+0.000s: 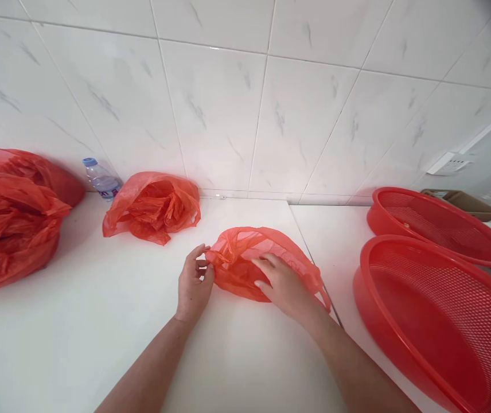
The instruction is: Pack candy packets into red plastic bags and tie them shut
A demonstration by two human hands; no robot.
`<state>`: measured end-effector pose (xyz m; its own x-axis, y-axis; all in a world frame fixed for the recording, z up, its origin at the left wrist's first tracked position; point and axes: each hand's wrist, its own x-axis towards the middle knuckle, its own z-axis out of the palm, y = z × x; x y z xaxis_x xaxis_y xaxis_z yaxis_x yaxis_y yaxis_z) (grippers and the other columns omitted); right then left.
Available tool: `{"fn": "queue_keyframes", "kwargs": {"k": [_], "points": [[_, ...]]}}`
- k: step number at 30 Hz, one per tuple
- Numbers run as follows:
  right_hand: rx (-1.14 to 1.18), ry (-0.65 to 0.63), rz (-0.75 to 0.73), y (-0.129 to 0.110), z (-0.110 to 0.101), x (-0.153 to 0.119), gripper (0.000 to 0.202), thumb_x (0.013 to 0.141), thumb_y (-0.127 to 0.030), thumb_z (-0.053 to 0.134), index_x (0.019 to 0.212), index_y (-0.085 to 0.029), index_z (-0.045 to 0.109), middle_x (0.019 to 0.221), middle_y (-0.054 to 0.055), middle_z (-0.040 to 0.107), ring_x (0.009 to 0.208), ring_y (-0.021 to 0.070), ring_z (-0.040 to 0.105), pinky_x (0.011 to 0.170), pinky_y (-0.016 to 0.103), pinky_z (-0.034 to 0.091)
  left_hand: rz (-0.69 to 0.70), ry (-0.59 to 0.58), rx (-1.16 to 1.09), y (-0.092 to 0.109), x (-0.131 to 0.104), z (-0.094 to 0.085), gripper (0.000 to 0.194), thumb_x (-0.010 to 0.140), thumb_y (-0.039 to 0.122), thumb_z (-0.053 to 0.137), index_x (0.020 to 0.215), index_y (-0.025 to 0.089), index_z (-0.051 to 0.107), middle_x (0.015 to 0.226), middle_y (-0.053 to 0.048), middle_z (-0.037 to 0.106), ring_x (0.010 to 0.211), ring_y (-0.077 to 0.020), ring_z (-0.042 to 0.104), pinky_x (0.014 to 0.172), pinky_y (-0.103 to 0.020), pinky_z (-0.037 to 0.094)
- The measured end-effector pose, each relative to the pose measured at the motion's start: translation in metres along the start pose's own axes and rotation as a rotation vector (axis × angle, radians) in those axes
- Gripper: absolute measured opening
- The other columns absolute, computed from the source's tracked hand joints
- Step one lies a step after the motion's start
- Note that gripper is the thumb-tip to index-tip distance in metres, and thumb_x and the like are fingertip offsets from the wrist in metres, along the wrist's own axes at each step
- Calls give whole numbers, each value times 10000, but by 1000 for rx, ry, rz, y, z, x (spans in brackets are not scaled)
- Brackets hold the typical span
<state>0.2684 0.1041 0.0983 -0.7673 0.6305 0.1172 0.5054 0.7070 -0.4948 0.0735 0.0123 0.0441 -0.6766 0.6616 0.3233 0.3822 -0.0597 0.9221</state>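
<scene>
A thin red plastic bag (245, 281) lies on the white table with its mouth spread wide. My left hand (194, 284) pinches the gathered left edge of this bag between thumb and fingers. Over the bag's opening is my right hand (282, 282), fingers apart and pointing left, resting on or just inside the plastic. One handle loop of the bag sticks out at the right, beside my right wrist. Behind my left hand sits a crumpled red plastic bag (155, 206), apart from the one I hold.
Large bunched red bags (13, 223) fill the far left. A water bottle (101, 179) with a blue cap leans by the tiled wall (215, 115). Two red plastic baskets (374, 287) stand at the right, with a cardboard box (464, 202) behind. A seam crosses the white table (99, 321).
</scene>
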Motion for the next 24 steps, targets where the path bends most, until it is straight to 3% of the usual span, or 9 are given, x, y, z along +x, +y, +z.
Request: {"fn": "queue_keyframes", "kwargs": {"k": [5,12,18,24], "points": [[12,183,-148,-8,-23,-51,335,891,-218,472,1210,-286,552,1284,68,516,1181,206,495,957,382,460,-50,51,-17,1,2,-2,485,782,302,581,1245,250,449,1184,-79,593,791,-134,610,639,-265,527],[-50,469,68,21,-66,-127,268,891,-193,471,1118,-266,594,1188,71,562,1095,177,555,927,314,490,-257,172,-47,13,14,-3,598,651,319,680,1217,232,508,1083,-49,646,683,-102,596,602,-210,495],[-294,430,373,41,-78,-159,358,876,-285,481,1224,-272,563,1307,77,520,1194,248,503,985,424,451,-274,252,-19,10,16,-8,550,615,270,696,1149,250,568,916,-7,656,623,-98,597,570,-203,486],[-235,288,538,47,-84,-177,485,878,-246,391,1360,-283,443,1324,43,546,1188,222,530,948,394,480,-220,207,1,-4,15,-9,572,615,314,739,1156,339,553,949,19,653,643,-131,634,536,-244,525]]}}
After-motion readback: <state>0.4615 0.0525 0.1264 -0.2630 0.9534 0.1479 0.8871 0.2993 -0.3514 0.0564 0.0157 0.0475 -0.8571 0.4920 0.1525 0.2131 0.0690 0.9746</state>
